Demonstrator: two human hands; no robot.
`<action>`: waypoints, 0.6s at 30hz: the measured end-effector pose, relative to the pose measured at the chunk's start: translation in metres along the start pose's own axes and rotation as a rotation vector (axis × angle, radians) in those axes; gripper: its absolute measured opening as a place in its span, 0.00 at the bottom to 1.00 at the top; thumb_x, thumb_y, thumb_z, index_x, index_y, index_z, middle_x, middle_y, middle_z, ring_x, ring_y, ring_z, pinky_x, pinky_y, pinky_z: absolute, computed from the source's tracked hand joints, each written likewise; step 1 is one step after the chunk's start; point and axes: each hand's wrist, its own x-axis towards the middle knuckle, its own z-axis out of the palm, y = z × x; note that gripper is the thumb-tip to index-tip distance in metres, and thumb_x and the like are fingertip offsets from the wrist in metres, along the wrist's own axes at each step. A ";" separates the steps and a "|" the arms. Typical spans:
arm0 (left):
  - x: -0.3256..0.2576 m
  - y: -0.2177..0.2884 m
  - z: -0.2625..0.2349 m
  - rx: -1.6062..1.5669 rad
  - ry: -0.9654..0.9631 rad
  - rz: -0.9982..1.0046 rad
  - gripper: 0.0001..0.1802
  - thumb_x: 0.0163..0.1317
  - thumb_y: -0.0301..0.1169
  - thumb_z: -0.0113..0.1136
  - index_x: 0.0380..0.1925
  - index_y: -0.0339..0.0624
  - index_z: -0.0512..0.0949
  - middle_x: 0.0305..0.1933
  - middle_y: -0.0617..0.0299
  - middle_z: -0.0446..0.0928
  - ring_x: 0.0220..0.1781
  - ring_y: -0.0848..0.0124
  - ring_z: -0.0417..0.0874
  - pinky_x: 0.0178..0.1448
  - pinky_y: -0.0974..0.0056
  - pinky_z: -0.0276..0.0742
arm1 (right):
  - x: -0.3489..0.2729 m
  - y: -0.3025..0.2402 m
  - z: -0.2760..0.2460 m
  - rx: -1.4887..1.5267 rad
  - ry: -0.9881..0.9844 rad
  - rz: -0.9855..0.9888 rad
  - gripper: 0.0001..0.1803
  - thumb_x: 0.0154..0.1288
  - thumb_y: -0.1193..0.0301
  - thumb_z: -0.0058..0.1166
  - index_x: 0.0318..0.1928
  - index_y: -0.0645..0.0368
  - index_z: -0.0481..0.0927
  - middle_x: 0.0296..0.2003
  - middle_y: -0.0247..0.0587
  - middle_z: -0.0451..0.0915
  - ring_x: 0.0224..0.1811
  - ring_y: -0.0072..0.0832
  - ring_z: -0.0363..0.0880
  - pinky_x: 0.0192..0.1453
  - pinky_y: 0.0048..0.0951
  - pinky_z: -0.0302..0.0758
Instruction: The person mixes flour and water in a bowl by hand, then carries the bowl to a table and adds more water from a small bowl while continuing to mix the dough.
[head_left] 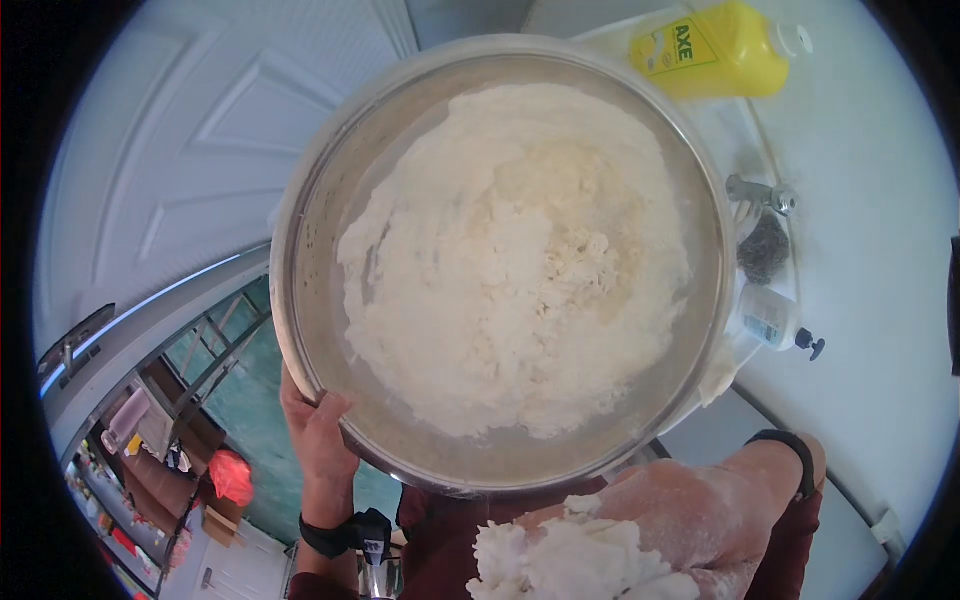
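A large round metal basin (300,330) is tipped up in front of me, with white flour (420,330) spread over its bottom. Right of its middle lie a damp yellowish patch and crumbly dough bits (585,265). My left hand (325,430) is closed on the basin's lower left rim, thumb over the edge. Below the basin, close to my body, is my right hand (690,510), dusted with flour. Thick, sticky white dough (580,560) cakes its fingers and hides how they are bent. It is apart from the flour in the basin.
Behind the basin's right side are a yellow bottle (715,50), a metal tap (765,193), a dark scouring pad (763,248) and a white pump bottle (770,317) along a white wall. A white panelled door (200,110) is at left. Cardboard boxes and a red bag (231,477) lie lower left.
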 end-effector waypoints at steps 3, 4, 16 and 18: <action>-0.002 0.000 0.000 0.013 0.020 0.001 0.35 0.35 0.17 0.45 0.53 0.34 0.60 0.44 0.56 0.70 0.43 0.67 0.74 0.47 0.66 0.72 | -0.004 0.006 -0.006 -0.084 -0.053 -0.094 0.13 0.61 0.67 0.40 0.35 0.66 0.71 0.31 0.47 0.73 0.30 0.40 0.72 0.33 0.32 0.69; -0.003 0.001 0.001 0.010 0.032 -0.002 0.35 0.35 0.17 0.45 0.53 0.34 0.60 0.44 0.56 0.70 0.43 0.67 0.74 0.47 0.66 0.72 | -0.003 0.006 -0.005 -0.085 -0.053 -0.094 0.13 0.61 0.67 0.40 0.35 0.66 0.71 0.31 0.47 0.73 0.30 0.40 0.72 0.33 0.32 0.69; -0.003 0.000 -0.002 -0.008 0.014 -0.019 0.35 0.35 0.16 0.43 0.53 0.32 0.60 0.47 0.56 0.69 0.47 0.68 0.73 0.50 0.67 0.69 | -0.004 0.000 0.001 -0.194 -0.027 -0.016 0.12 0.59 0.67 0.43 0.37 0.64 0.72 0.35 0.46 0.75 0.34 0.40 0.74 0.37 0.32 0.72; -0.003 -0.001 -0.002 -0.012 0.011 -0.020 0.36 0.35 0.16 0.43 0.54 0.32 0.60 0.47 0.55 0.69 0.47 0.68 0.73 0.50 0.67 0.69 | 0.000 -0.005 -0.002 0.030 -0.083 0.100 0.13 0.58 0.66 0.44 0.37 0.64 0.72 0.35 0.45 0.75 0.33 0.40 0.74 0.36 0.32 0.72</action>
